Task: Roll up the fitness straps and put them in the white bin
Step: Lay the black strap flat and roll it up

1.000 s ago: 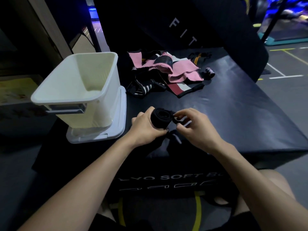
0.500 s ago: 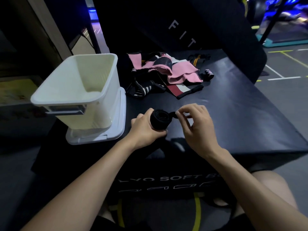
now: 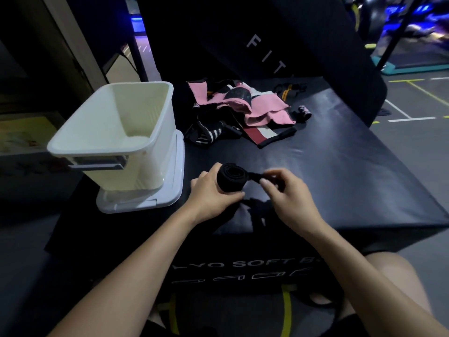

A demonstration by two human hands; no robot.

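1. In the head view, the left hand [image 3: 213, 195] gripped a black strap roll [image 3: 230, 176], fingers curled round its coiled body just above the black soft box [image 3: 340, 171].
2. The right hand [image 3: 289, 198] pinched the strap's loose tail [image 3: 255, 176] between thumb and fingertips, right beside the roll.
3. The white bin [image 3: 116, 142] stood on its lid [image 3: 175, 181] to the left, near the hands; what showed of its inside looked bare.
4. A pile of unrolled straps [image 3: 243, 113], pink, black and striped, lay farther back on the box.
5. To finish this roll well, the tail likely needed pulling taut and laying flat against the coil while the left hand kept the layers from loosening.
6. Slack there could have let the roll spring open on the way to the bin.
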